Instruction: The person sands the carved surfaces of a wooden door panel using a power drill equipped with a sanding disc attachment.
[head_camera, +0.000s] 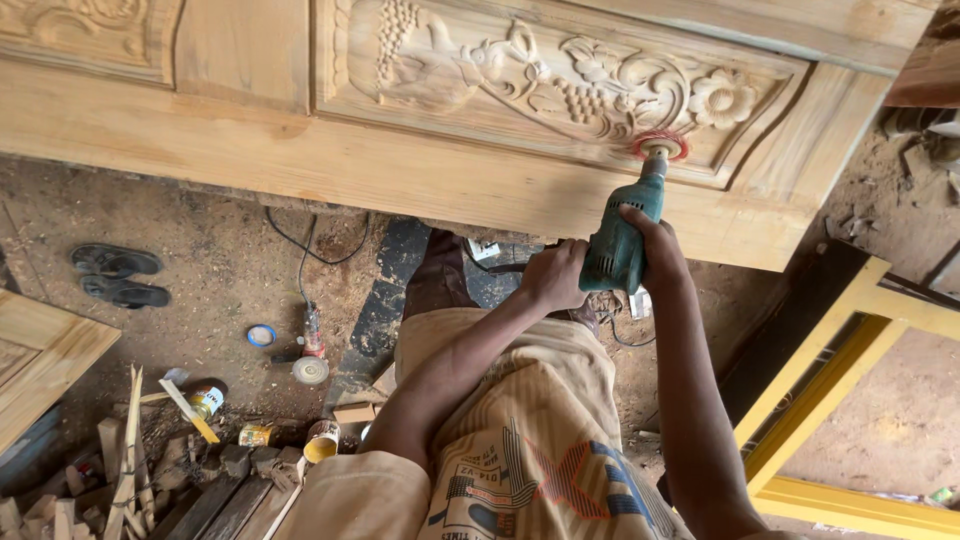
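Observation:
A large carved wooden door panel (470, 170) lies flat in front of me, with grape and flower relief. Both my hands grip a green power drill (618, 245) fitted with a red sanding wheel (660, 146). The wheel touches the carved border just below the flower (722, 98). My left hand (553, 275) clasps the rear of the drill body. Around the handle on the drill's right side is my right hand (655, 250).
On the dirt floor lie a pair of black sandals (118, 276), an angle grinder (311, 350) with its cable, a tape roll (261, 335), small tins (207, 400) and wood scraps (120, 470). A yellow wooden frame (850, 400) stands at the right. Another panel (40, 360) is at the left.

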